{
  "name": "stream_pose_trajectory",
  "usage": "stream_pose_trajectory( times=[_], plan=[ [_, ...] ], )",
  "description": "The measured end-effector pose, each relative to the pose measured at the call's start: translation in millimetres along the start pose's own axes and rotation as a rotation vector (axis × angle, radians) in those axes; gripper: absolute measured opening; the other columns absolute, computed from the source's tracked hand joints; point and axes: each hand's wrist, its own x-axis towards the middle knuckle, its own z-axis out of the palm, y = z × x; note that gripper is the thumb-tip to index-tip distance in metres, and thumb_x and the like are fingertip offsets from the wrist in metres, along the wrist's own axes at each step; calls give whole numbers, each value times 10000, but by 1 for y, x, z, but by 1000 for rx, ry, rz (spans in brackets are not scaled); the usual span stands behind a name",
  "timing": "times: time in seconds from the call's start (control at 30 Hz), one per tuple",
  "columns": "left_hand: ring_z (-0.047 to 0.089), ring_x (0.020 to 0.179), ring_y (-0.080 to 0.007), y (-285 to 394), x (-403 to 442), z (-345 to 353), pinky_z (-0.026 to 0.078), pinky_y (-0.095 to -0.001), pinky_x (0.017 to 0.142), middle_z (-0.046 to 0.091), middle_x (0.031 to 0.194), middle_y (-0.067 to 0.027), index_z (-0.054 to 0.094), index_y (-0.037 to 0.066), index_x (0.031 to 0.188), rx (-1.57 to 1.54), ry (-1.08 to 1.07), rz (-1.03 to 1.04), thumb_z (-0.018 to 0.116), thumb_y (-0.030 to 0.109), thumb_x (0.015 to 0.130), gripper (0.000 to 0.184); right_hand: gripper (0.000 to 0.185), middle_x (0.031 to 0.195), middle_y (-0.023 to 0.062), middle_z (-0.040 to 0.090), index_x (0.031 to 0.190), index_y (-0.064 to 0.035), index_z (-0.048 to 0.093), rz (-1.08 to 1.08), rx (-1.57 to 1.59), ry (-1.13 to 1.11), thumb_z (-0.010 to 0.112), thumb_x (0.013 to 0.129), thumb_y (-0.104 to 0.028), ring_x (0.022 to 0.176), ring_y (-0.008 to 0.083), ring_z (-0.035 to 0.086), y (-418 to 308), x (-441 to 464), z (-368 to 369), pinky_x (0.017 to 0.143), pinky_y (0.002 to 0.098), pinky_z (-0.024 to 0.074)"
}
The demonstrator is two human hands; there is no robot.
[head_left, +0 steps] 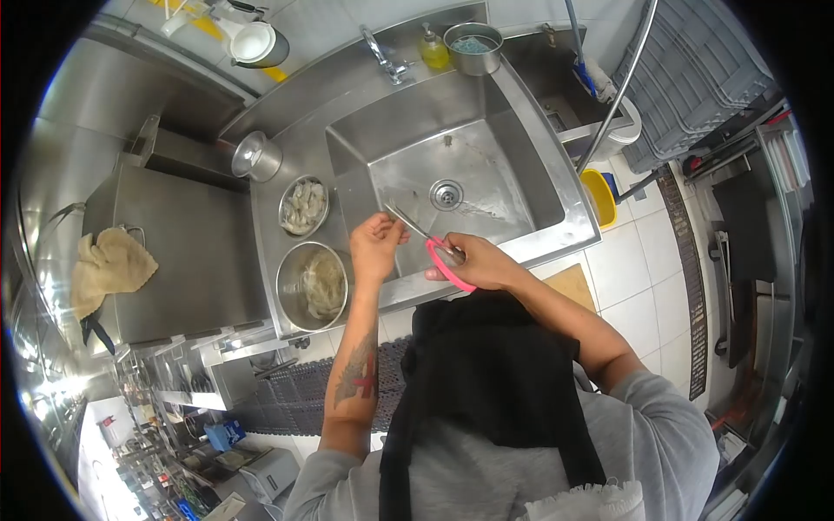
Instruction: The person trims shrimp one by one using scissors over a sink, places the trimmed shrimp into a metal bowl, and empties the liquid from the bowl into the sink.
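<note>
My right hand is closed around the pink handles of a pair of scissors. The metal blades point up and left, over the near side of the steel sink. Just left of the blade tips is my left hand, its fingers curled and pinched together; whatever they hold, if anything, is too small to make out. Beside that hand, a steel pot holds greyish shrimp in cloudy liquid. Behind the pot sits a smaller steel bowl with pale, whitish pieces that look like shrimp.
A faucet, a yellow soap bottle and a steel pot with a scrubber stand along the sink's back edge. Another metal container is at the back left. A tan cloth hangs at far left. Dark bits lie in the basin.
</note>
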Motion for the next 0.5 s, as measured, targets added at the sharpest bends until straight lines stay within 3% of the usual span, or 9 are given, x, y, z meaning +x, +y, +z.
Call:
stream_pose_trajectory(
  times=[0.17,0.27,0.37,0.43,0.5],
  plan=[
    [712,776,-133,-8,-5,-4,583,-255,700,750,911,-103,692,-89,1093,254,23,92,685,23,960,174,556,752,48,600,869,-36,639,59,12,-31,862,780,-537,707,159,560,7,8,3,686,312,444],
    [719,690,-135,-9,-6,-7,539,-277,632,748,775,-122,717,-75,1063,245,86,138,769,132,898,270,489,761,19,607,810,-68,620,85,230,-123,863,801,-493,709,132,548,21,17,2,688,300,437],
    [709,666,-139,-20,-2,-12,538,-279,635,746,760,-120,727,-61,1087,249,88,122,776,149,896,288,554,713,5,589,792,-66,631,93,246,-121,895,734,-549,684,104,532,35,23,5,649,285,422],
    [689,729,-113,-18,-2,-10,567,-248,677,755,872,-96,723,-69,1082,309,48,70,750,66,919,214,555,706,3,581,786,-67,630,81,224,-94,895,733,-552,680,109,533,26,19,1,643,287,418],
    [695,686,-131,-14,-5,-7,546,-271,646,748,813,-122,733,-55,1085,364,52,110,773,115,898,256,557,700,0,574,779,-67,630,75,205,-65,894,732,-555,676,114,534,18,15,-2,637,290,413]
  ],
)
